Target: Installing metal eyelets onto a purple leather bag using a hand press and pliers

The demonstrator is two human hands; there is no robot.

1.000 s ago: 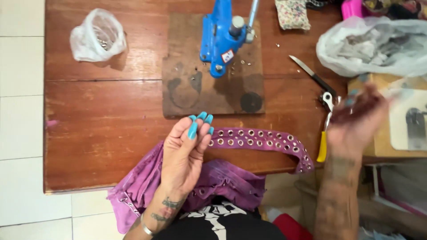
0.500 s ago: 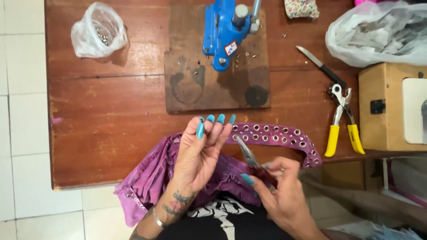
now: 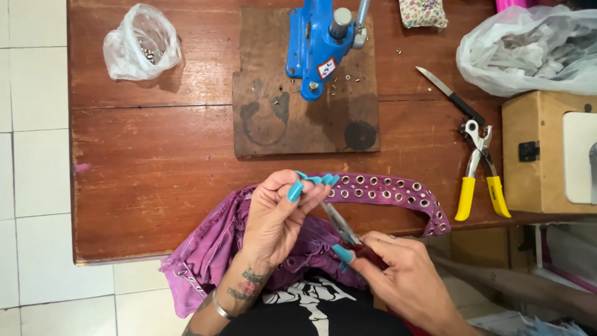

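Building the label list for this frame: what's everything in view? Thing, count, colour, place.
purple fabric garment with metal-eyelet strap: 1, purple, near table edge under both hands
blue metal hand press: 1, blue, on dark wooden board, table centre back
clear plastic bag of small metal pieces: 1, clear, back left
large white plastic bag: 1, white, back right
yellow-handled pliers: 1, yellow and metal, right
black-handled knife: 1, right of board
floral fabric pouch: 1, back edge
tan wooden box: 1, far right
brown wooden table: 1
left hand: pinching the fabric
right hand: grip on dark-handled metal tool

Sewing workshop (eyelet press point(image 3: 320, 46), pliers point(image 3: 480, 171))
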